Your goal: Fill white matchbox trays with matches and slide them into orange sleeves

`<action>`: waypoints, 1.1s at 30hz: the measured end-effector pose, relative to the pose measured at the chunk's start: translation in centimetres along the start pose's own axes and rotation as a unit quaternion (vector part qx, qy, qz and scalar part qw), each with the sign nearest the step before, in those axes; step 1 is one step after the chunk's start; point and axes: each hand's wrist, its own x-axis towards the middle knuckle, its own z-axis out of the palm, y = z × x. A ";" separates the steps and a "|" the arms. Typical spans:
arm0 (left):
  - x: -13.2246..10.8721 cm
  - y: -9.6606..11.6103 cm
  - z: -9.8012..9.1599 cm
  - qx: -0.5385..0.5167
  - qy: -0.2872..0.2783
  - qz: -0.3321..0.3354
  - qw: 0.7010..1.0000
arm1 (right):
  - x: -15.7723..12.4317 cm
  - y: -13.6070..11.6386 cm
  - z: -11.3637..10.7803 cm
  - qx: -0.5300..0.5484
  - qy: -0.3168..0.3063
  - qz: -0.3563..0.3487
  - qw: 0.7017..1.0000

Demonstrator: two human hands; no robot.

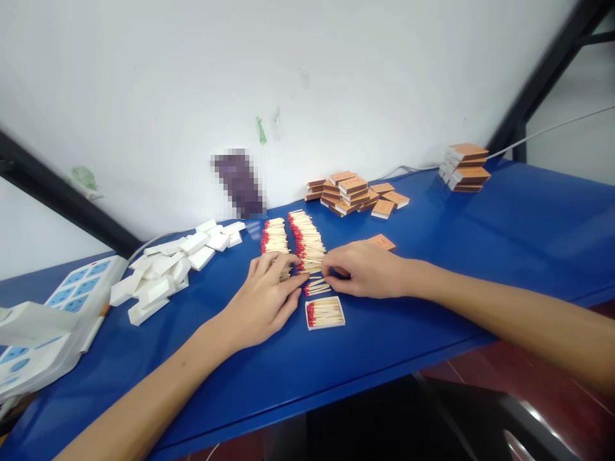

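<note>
My left hand (264, 298) rests over the lower end of the left row of matches (275, 235), fingers stretched out and slightly apart. Its fingertips touch the red heads of the matches in the right row (307, 238). From the other side my right hand (368, 269) has thumb and forefinger curled together at the plain ends of a few matches. A small group of loose matches (318, 286) lies just below the fingertips. Nearest me is a white matchbox tray (325, 324) with matches lying in it, heads to the left. My fingers partly hide both rows.
White matchbox trays (166, 266) lie heaped at left, beside a power strip (91, 288). Orange matchbox sleeves (353, 187) are piled at the wall; one sleeve (382, 241) lies behind my right hand. Stacked matchboxes (466, 168) stand far right. The blue table's front edge (288, 419) runs below.
</note>
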 end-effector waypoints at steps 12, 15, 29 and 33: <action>0.1 0.3 0.0 -0.014 -0.006 -0.015 1.000 | -0.3 0.2 -0.4 0.012 0.036 -0.041 0.998; 0.1 0.6 -0.2 -0.019 -0.013 -0.018 1.000 | -0.3 0.1 -0.4 0.024 0.009 -0.060 0.998; 0.1 0.7 -0.1 -0.015 -0.014 -0.012 1.000 | -0.2 0.1 -0.3 0.007 -0.006 -0.042 0.999; 0.0 0.8 -0.2 -0.017 -0.014 -0.008 1.000 | -0.1 0.2 -0.3 0.006 -0.011 -0.040 0.999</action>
